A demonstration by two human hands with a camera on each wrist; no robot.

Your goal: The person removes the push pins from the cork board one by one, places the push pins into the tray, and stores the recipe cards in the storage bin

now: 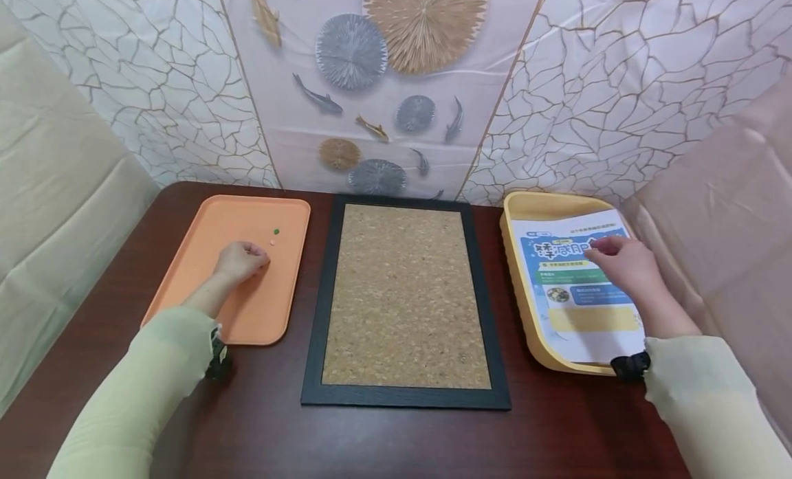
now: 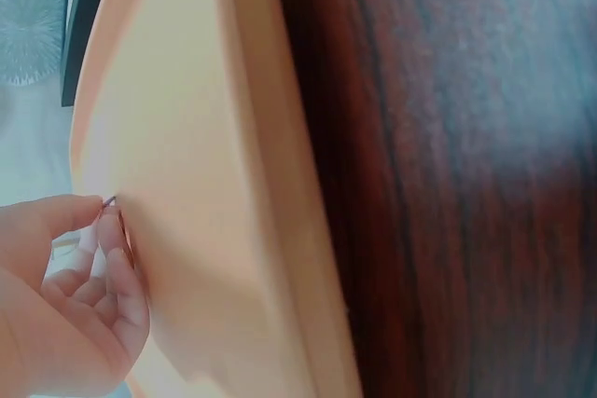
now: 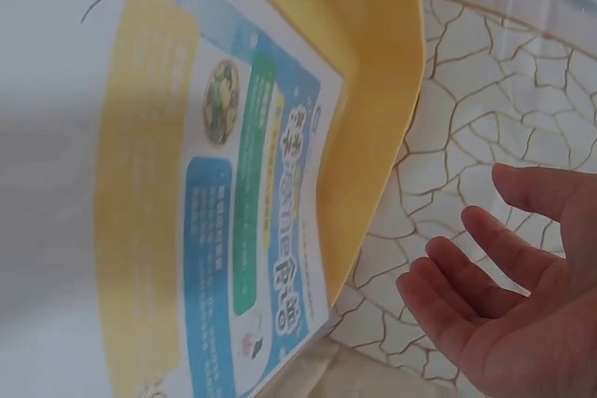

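Over the orange tray [image 1: 262, 321], my left hand [image 1: 240, 261] pinches a small dark pin [image 2: 110, 200] between thumb and index finger; the fingers hide most of it. Just beyond these fingertips lie a tiny green piece [image 1: 276, 231] and a tiny pale pink piece [image 1: 272, 243] on the tray. My right hand [image 1: 628, 262] hovers above a printed poster [image 1: 594, 345] in the yellow basket [image 1: 522, 307]. Its fingers are loosely bent and spread from the thumb in the right wrist view, with nothing between them.
A cork board [image 1: 402, 293] with a black frame lies flat on the dark wooden table [image 1: 260, 424], between tray and basket. A patterned wall covering [image 1: 383, 142] rises behind the table's back edge. Pale cloth panels [image 1: 711, 211] stand at both sides.
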